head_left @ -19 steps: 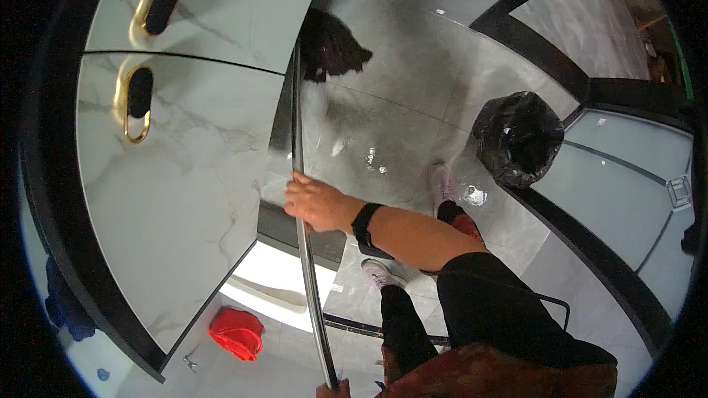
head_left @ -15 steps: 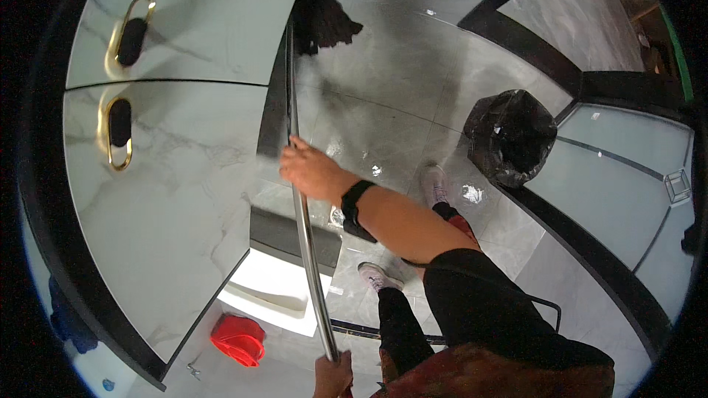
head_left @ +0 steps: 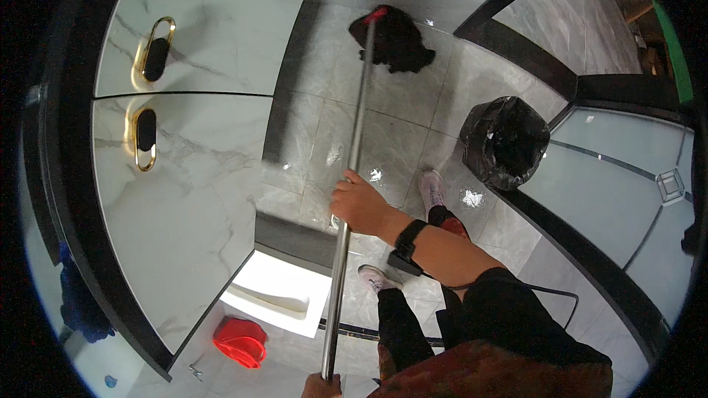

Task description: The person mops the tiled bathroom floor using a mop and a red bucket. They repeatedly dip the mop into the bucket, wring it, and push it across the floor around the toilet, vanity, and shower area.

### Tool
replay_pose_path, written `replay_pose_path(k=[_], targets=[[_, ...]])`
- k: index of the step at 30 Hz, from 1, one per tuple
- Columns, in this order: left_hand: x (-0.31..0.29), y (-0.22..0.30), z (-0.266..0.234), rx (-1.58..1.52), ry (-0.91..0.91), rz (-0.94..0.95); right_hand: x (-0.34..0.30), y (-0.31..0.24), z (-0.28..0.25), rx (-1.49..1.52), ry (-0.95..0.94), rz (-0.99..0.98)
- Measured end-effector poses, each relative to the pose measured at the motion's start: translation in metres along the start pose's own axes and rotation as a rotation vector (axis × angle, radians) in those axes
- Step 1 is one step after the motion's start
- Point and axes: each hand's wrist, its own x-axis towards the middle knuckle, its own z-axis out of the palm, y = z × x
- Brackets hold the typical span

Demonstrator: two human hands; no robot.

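A mop with a long silver metal pole [head_left: 357, 136] and a dark shaggy head [head_left: 398, 43] with a red fitting runs up from the lower edge. Its head rests on the grey tiled floor at the far end. My right hand [head_left: 359, 204], with a black band on the wrist, is wrapped round the middle of the pole. Lower down, my left hand [head_left: 321, 385] grips the pole near its upper end; the frame's bottom edge cuts off part of that hand.
On the left stand white marbled cabinet doors [head_left: 177, 169] with gold-rimmed handles. A black-lined bin [head_left: 509, 142] stands to the right, beside a dark-framed glass panel [head_left: 605, 177]. A white basin [head_left: 276, 287] and a red basin-like item [head_left: 240, 341] are at lower left. My shoes [head_left: 433, 188] are on the tiles.
The mop head has swung from beside the cabinet to the right across the floor. My right hand has moved right and nearer to me with the pole; my left hand has shifted slightly down.
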Motion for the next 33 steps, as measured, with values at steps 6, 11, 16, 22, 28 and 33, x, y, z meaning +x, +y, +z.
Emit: replay_pose_path(k=[6,11,16,22,28,33], targets=[[0.006,-0.015,0.004,0.236,0.123,0.187,-0.056,-0.006,-0.008,-0.094,-0.110,0.178],[0.014,-0.025,0.012,0.351,0.208,0.320,-0.085,-0.010,-0.010,-0.175,-0.037,0.232],[-0.006,-0.045,0.007,0.414,0.318,0.303,-0.094,-0.035,0.005,-0.232,0.027,0.213],[-0.044,-0.117,-0.018,0.577,0.291,0.041,-0.101,-0.116,0.061,-0.169,-0.096,0.206],[-0.130,-0.215,-0.010,0.602,0.288,-0.118,-0.120,-0.238,0.113,0.065,-0.059,0.032],[-0.189,-0.280,0.004,0.535,0.294,-0.227,-0.134,-0.317,0.125,0.201,-0.259,-0.110]])
